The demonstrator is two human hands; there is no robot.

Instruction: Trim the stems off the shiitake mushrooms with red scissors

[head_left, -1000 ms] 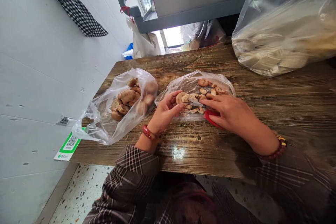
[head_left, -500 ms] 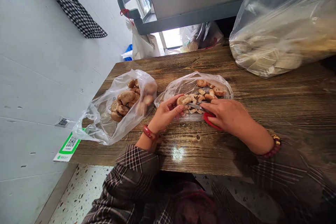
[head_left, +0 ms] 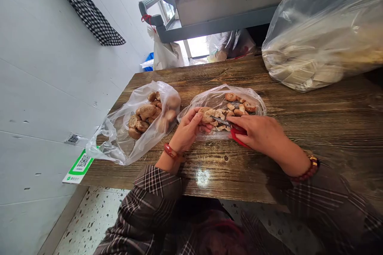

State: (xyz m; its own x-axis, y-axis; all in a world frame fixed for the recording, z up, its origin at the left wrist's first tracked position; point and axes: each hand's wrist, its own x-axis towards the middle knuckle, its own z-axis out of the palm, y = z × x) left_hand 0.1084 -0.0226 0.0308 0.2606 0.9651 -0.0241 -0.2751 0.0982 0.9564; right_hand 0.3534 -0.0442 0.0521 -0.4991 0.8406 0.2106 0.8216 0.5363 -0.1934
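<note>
My left hand [head_left: 189,128] pinches a brown mushroom [head_left: 206,114] above the near left part of a clear plastic bag [head_left: 206,97]. Fingers of my right hand [head_left: 254,129] are wrapped round red-handled scissors [head_left: 238,134], whose metal blades point left and reach the held mushroom. Inside that bag lie several mushrooms [head_left: 249,106] and pale cut stems or pieces [head_left: 220,128]. To the left, a second plastic bag [head_left: 119,149] lies with its mouth toward the left and holds several whole brown mushrooms [head_left: 147,111].
The wooden table [head_left: 191,179] carries a large clear bag of pale items [head_left: 311,63] at the back right. A green and white QR card [head_left: 78,167] sits at the left corner beside the white wall [head_left: 36,79]. Behind stands a grey-framed cart [head_left: 218,30].
The view has shifted slightly. The held mushroom has turned, showing a broader face, and the scissor blades have changed angle, pointing more up and left. Both hands keep nearly the same places.
</note>
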